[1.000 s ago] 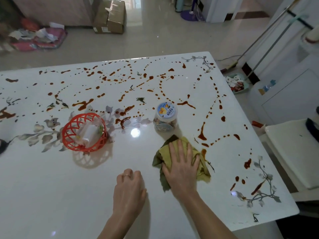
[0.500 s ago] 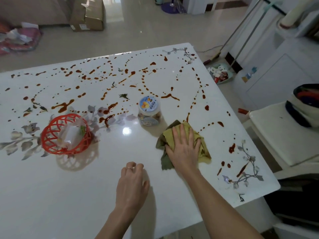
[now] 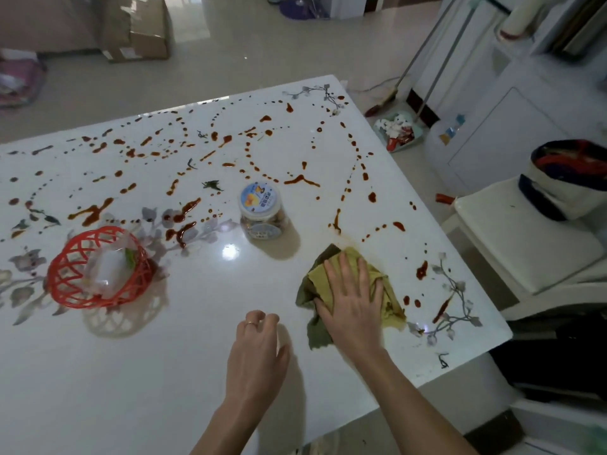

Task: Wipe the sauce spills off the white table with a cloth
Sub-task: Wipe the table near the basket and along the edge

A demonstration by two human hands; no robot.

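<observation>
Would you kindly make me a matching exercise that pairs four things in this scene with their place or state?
1. cloth
2. red basket
3. jar
4. left hand

A. upright, blue-labelled lid
B. pressed flat under the right hand
C. fingers loosely curled, holding nothing
D. on the table's left part, something clear inside

Pairs: 1-B, 2-D, 3-A, 4-C.
</observation>
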